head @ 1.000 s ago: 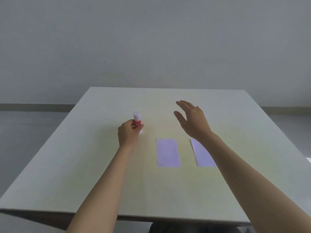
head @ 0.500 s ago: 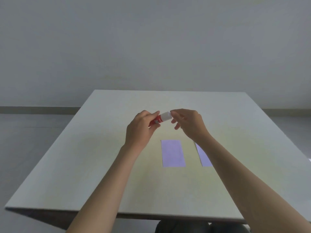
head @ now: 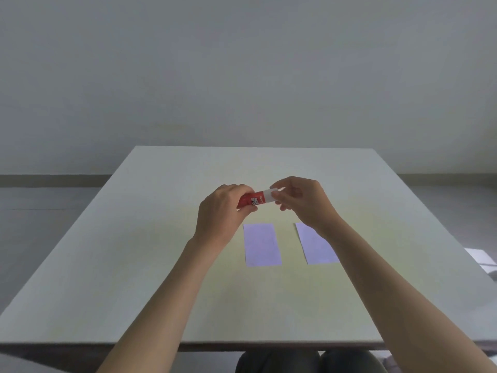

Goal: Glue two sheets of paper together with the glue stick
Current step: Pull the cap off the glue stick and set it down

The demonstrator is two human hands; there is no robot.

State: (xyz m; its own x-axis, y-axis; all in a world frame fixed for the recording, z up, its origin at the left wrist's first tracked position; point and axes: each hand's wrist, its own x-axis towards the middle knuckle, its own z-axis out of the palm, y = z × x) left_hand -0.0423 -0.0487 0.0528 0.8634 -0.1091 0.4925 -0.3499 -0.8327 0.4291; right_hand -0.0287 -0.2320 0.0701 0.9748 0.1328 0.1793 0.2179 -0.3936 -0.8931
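Two paper sheets [head: 262,244] [head: 316,247] lie side by side on the table [head: 134,265], glue stick [head: 255,201] held above.

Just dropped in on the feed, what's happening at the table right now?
A person holds a red glue stick above the table: the left hand grips its body and the right hand pinches the white cap, which looks on. Two pale purple sheets lie apart, unglued.

right sheet [head: 317,247]: near corner + right edge hidden by forearm
glue stick [head: 255,201]: base in left hand [head: 223,214], cap end under right fingers [head: 279,196]
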